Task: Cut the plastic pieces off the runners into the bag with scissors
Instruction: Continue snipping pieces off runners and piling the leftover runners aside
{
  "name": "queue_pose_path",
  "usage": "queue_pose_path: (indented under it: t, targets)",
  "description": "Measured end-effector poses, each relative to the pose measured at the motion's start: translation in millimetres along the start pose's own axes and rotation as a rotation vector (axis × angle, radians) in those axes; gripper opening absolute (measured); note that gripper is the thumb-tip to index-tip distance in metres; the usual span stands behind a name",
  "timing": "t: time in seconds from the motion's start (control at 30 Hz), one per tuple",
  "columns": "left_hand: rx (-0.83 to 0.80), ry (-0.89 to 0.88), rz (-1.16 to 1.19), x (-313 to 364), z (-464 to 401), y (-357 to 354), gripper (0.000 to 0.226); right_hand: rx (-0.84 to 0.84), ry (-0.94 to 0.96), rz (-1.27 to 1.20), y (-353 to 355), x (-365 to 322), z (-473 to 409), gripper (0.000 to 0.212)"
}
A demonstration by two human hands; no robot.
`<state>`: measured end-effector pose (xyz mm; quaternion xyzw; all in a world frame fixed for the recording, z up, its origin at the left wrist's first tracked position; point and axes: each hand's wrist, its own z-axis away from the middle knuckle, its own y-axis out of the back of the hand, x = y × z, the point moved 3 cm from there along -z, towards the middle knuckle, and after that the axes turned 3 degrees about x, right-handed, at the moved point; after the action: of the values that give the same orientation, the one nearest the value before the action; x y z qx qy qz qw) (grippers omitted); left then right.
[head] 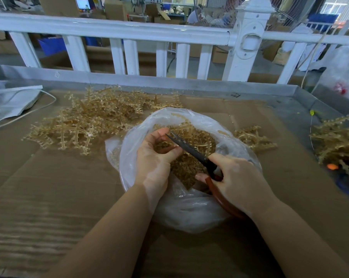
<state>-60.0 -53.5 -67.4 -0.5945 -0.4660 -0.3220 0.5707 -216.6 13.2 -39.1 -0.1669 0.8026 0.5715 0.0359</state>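
Left hand (155, 157): fingers curled round a runner (167, 146) over the bag (189, 209).
Right hand (236, 179): fingers wrapped round the scissors (191, 151), blades nearly closed.
Pile (85, 125): runners beside the bag.

1 bag (181, 209), 1 scissors (191, 150), 2 hands: left (155, 159), right (238, 177). 3 runner piles: big (85, 121), small (254, 137), far-right (338, 141). Cut pcs (186, 169) in bag: too many to count.
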Motion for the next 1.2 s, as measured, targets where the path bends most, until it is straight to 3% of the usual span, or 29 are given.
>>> queue_pose_path:
  t: [0.43, 1.2]
  targets:
    - [0.004, -0.026, -0.059, 2.3, 0.7, -0.6, 0.053, 0.018, 0.012, 0.067, 1.7, 0.9, 2.9, 0.047]
    - [0.037, 0.075, -0.038, 0.4, -0.2, -1.3, 0.05, 0.025, -0.002, 0.054, 1.7, -1.4, 2.9, 0.037]
